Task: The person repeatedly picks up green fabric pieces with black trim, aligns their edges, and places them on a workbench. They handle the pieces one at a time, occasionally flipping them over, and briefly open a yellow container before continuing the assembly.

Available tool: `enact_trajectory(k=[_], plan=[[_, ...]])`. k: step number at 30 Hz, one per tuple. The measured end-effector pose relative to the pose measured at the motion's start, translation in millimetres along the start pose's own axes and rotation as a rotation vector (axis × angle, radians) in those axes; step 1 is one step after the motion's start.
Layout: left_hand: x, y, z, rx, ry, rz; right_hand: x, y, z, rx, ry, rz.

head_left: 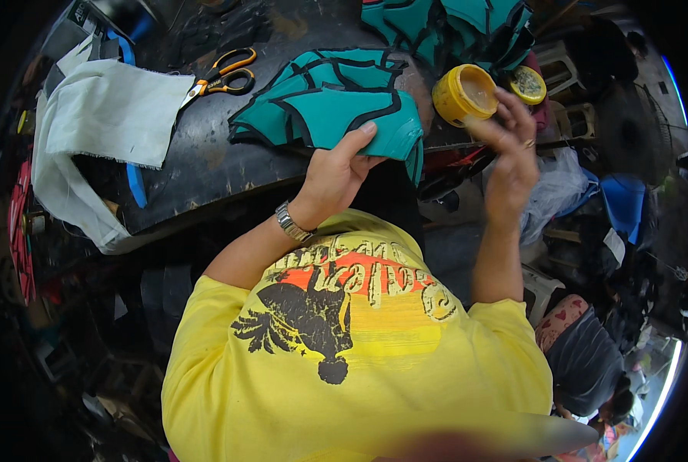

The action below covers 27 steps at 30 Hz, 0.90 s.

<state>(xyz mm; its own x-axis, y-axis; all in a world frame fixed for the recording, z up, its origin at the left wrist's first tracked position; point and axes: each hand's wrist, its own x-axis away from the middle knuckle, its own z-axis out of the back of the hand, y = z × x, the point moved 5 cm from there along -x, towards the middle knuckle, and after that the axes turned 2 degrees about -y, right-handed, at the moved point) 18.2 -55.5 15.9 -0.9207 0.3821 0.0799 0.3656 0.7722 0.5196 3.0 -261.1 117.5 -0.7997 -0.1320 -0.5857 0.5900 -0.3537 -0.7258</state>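
My left hand (338, 171) grips the near edge of a teal fabric piece with black edging (336, 114), thumb on top and fingers underneath. The piece's right end hangs past the table's near edge and has a glossy patch. More teal pieces (359, 71) lie fanned out beneath and behind it. My right hand (507, 158) is beside an open yellow jar (453, 98) with a pale brownish content, its fingers close to the near rim. Motion blurs those fingers, so I cannot see whether they hold anything.
Orange-and-black scissors (222, 75) lie on the dark table (213, 165), next to a white cloth (109, 115). At the back is another heap of teal pieces (452, 27). A round yellow lid (528, 85) sits right of the jar. Clear plastic (548, 189) lies beyond my right forearm.
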Motion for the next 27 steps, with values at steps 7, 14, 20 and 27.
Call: enact_trajectory(k=[7,14,20,27], plan=[[-2.0,1.4,5.2,0.016,-0.067,-0.032,-57.4,99.3,45.1,0.86,-0.227,-0.197],[2.7,3.2,7.2,0.013,-0.087,-0.024,-65.6,121.8,51.6,0.858,-0.249,-0.343],[-1.6,1.5,9.0,0.056,-0.104,0.001,-38.4,63.4,42.7,1.065,0.059,-0.086],[-3.9,-3.2,6.1,0.121,-0.141,0.041,-9.5,19.4,9.6,0.28,-0.032,-0.192]])
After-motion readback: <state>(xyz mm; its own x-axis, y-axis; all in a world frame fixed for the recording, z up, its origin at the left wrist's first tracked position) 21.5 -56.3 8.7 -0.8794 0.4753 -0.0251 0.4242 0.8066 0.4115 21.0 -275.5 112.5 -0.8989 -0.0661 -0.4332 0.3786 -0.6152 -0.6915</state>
